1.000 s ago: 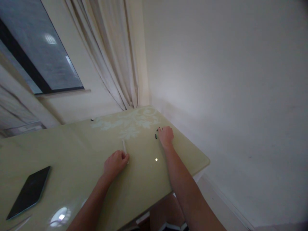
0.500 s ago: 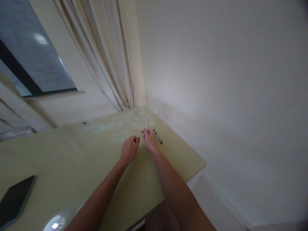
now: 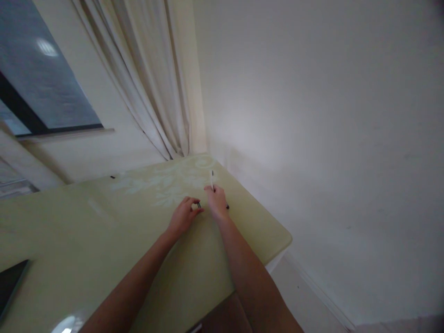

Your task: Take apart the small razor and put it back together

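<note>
There were one left hand (image 3: 182, 216), one right hand (image 3: 217, 200), one slim white pen (image 3: 212, 179), one partly hidden black-ended object (image 3: 227, 206), two small dark pieces (image 3: 199, 204), one tablet (image 3: 10, 283), one table (image 3: 114, 226), one window (image 3: 65, 88) and two curtains (image 3: 152, 78).

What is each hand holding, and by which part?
The right hand grips a slim white pen below its dark-tipped end, which juts past the fingers. The left hand pinches a small dark piece; by which part cannot be told.
</note>
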`<state>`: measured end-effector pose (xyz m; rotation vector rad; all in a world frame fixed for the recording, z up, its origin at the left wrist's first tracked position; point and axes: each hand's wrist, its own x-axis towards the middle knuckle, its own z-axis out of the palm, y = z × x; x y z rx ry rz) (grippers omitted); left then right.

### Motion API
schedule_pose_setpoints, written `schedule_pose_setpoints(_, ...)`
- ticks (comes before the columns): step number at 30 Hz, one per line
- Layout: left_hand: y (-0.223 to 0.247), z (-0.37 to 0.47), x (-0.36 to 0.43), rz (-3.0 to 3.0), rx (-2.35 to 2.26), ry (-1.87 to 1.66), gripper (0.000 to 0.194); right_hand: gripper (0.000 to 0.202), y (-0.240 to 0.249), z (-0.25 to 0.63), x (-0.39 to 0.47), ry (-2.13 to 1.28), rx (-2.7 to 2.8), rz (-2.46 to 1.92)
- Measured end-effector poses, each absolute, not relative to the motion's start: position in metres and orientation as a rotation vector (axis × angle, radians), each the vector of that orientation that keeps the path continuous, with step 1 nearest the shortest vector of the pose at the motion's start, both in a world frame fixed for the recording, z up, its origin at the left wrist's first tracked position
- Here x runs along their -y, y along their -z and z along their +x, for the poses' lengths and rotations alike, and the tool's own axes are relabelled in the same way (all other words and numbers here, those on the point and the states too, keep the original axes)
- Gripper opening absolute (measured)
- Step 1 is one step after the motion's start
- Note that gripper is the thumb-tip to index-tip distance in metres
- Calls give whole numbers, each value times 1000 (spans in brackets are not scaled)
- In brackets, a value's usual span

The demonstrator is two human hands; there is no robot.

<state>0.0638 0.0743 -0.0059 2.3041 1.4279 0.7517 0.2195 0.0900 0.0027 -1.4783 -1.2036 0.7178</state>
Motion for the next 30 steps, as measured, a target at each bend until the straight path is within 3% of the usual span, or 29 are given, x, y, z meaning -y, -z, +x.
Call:
schedule_pose_setpoints(3, 5, 15, -49, 2347, -1434, -912, 31, 20, -11, 227, -75, -364, 1337, -1922)
schedule_pose_setpoints(8, 12, -47, -12, 2258, -1633, -1251, 39, 33, -16, 246, -65, -398, 1366, -2212)
schedule_pose_setpoints(14, 7, -55, -6, 2266, -1675, -1450, 39, 26, -10, 252, -70, -359, 1402, -2266)
schedule_pose_setpoints(24, 9, -50, -5, 2307, -1626, -1448, 39, 20, -9, 247, -72, -353, 1436, -2258)
schedule_pose_setpoints(30, 9, -48, -6, 2312, -1563, -1516, 39, 24, -22, 217, -67, -347, 1453, -1830)
